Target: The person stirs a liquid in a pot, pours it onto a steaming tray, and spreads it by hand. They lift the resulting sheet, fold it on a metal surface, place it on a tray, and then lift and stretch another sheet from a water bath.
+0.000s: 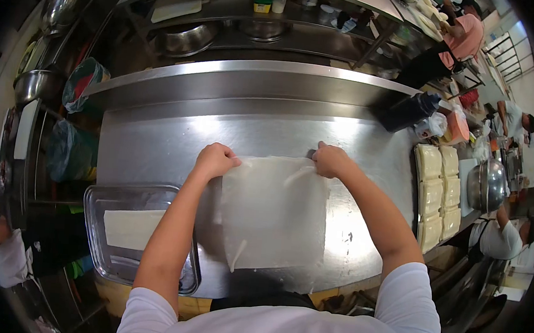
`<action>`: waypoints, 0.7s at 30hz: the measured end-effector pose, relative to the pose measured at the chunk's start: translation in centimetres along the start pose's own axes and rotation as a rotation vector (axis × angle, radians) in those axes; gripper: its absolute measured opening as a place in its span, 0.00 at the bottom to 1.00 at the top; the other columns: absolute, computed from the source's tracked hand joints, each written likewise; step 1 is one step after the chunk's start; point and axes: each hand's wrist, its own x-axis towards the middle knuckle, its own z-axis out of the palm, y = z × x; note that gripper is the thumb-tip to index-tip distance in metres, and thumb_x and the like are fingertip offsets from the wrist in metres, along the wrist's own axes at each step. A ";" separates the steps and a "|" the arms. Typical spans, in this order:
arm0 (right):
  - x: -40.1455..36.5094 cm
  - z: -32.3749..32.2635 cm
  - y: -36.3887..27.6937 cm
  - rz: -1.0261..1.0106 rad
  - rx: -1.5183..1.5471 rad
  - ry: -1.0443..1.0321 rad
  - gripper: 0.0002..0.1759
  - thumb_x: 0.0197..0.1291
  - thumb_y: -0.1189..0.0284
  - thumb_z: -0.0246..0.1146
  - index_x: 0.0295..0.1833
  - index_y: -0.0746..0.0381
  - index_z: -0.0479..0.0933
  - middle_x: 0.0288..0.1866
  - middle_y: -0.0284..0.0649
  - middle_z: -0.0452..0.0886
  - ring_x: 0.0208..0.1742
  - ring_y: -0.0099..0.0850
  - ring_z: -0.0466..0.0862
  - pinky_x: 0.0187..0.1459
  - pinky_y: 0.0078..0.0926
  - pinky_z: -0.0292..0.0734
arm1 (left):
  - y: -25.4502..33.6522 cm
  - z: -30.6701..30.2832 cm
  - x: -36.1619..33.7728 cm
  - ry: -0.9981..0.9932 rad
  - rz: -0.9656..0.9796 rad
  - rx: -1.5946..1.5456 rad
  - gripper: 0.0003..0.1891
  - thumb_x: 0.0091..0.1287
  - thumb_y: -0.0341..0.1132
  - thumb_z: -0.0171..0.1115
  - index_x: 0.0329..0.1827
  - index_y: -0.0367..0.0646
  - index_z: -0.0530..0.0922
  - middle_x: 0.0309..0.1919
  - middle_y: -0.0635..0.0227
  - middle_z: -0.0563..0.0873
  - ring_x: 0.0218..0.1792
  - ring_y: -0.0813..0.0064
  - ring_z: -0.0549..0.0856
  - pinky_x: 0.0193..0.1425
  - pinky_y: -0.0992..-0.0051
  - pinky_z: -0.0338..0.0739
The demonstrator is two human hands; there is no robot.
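A thin, translucent whitish sheet (274, 213) lies spread over the steel worktop in front of me, roughly square, with small folds near its lower left and upper right corners. My left hand (217, 160) pinches its far left corner between thumb and fingers. At the far right corner, my right hand (330, 160) is closed on the sheet's edge. To the left, partly behind my left forearm, a clear rectangular tray (89, 225) holds a flat off-white slab (131, 228).
The steel worktop (151, 146) has a raised back ledge. On the right stand a tray with several pale square pieces (429, 196), a metal bowl (487, 185) and a dark bottle (409, 112). Bagged bins (70, 149) stand left. Other people (465, 35) are around the room.
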 end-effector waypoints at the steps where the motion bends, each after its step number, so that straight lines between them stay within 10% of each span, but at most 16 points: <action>1: -0.5 0.1 0.2 -0.025 0.030 0.086 0.10 0.56 0.75 0.64 0.40 0.56 0.89 0.43 0.47 0.90 0.47 0.49 0.88 0.51 0.46 0.84 | -0.2 0.3 0.2 -0.002 0.003 -0.002 0.16 0.61 0.46 0.79 0.42 0.43 0.92 0.37 0.58 0.93 0.39 0.62 0.91 0.49 0.65 0.84; 21: -15.1 4.2 -2.9 0.113 0.511 0.586 0.09 0.62 0.72 0.68 0.44 0.64 0.88 0.41 0.50 0.89 0.42 0.51 0.88 0.47 0.43 0.83 | -0.9 1.9 -14.6 0.306 0.312 0.016 0.05 0.63 0.36 0.73 0.38 0.49 0.92 0.37 0.64 0.91 0.43 0.59 0.88 0.50 0.61 0.82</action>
